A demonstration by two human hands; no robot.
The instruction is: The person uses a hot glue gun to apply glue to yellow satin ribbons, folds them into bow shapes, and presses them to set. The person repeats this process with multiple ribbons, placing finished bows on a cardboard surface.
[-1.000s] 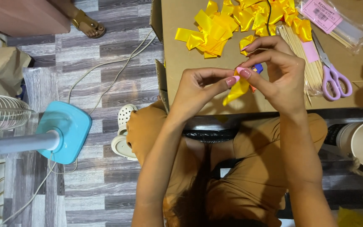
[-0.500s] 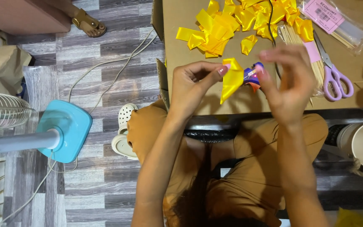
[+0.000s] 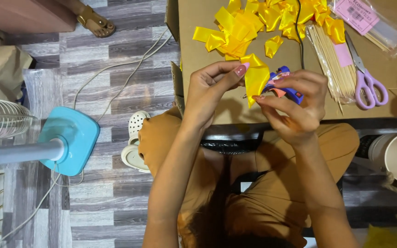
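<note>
My left hand (image 3: pixel 212 89) pinches the upper edge of a folded yellow ribbon piece (image 3: pixel 256 76) between thumb and fingers. My right hand (image 3: pixel 297 105) is wrapped around a small blue glue gun (image 3: pixel 285 89) with an orange trigger, its nozzle pointing at the ribbon, and a right fingertip touches the ribbon's lower end. Both hands hover over the near edge of a brown cardboard sheet (image 3: pixel 207 50). Just beyond them on the cardboard lies a pile of yellow ribbon loops (image 3: pixel 249 25).
A bundle of wooden skewers (image 3: pixel 331 62), purple scissors (image 3: pixel 368 85) and a clear packet with a pink label (image 3: pixel 366 18) lie right of the hands. On the floor at left are a blue fan base (image 3: pixel 70 138), a white clog (image 3: pixel 134 138) and cables. Another person's sandalled foot (image 3: pixel 95 20) is top left.
The yellow ribbon piece has come up between my hands and now stands more upright. My right hand has shifted right and brought the glue gun against it.
</note>
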